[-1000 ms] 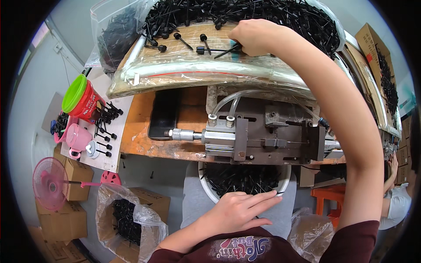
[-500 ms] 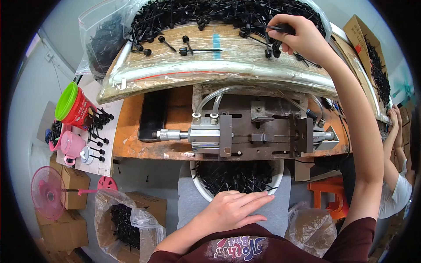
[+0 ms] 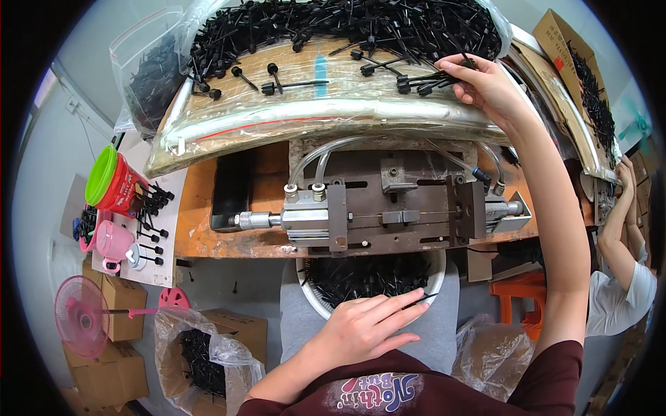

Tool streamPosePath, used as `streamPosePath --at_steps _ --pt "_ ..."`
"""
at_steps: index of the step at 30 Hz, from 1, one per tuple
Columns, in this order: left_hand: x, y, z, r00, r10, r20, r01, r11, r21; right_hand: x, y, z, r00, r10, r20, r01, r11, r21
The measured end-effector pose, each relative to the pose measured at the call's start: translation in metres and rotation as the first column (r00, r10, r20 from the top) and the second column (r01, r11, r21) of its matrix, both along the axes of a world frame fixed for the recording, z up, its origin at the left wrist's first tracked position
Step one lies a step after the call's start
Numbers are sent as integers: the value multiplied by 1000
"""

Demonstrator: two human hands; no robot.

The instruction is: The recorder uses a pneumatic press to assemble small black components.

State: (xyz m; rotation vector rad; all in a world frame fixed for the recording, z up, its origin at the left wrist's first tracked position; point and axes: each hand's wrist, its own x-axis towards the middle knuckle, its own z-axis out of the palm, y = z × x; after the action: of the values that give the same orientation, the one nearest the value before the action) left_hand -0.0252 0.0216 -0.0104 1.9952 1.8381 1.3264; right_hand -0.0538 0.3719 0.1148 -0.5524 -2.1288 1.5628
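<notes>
My right hand (image 3: 485, 87) is at the front right of the heap of black knob-headed pins (image 3: 333, 24) on the raised, plastic-wrapped tray (image 3: 263, 114). Its thumb and fingers are closed on black knob-headed pins (image 3: 422, 84), whose thin stems run in toward the fingertips; how many it grips is unclear. Over the front rim of a white basket (image 3: 440, 281) on my lap lies my left hand (image 3: 371, 329), fingers stretched out. A thin black stem (image 3: 424, 299) shows at its fingertips; whether the fingers hold it is unclear. More black pins (image 3: 361, 277) fill the basket.
Between tray and lap stands a metal fixture (image 3: 399, 201) with an air cylinder (image 3: 305, 220) and clear hoses, on an orange bench (image 3: 198, 229). At left are a red bucket (image 3: 125, 184), pink cup (image 3: 114, 239) and pink fan (image 3: 82, 315). Another person's arm (image 3: 617, 215) is at far right.
My right hand has come down slightly toward the tray's front edge, its fingers now at the pin stems. The view has shifted a little. My left hand stays over the basket rim.
</notes>
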Motion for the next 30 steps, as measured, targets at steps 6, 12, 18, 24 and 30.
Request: streamPosePath --at_steps 6,12,18,24,30 --pt "0 2 4 999 30 -16 -31 999 -36 7 2 -2 991 -131 13 122 947 296" --pt "-1 2 7 999 51 -5 -51 999 -18 18 10 3 979 -201 -27 190 859 476" --pt "-3 8 16 986 122 110 -137 980 142 39 -6 8 933 -150 -327 240 936 256" --pt "-14 19 40 884 277 376 -382 892 241 91 -129 -21 912 112 -395 282 528 801" --pt "-11 26 45 904 251 346 -336 918 210 136 -196 -79 938 215 -272 72 645 761"
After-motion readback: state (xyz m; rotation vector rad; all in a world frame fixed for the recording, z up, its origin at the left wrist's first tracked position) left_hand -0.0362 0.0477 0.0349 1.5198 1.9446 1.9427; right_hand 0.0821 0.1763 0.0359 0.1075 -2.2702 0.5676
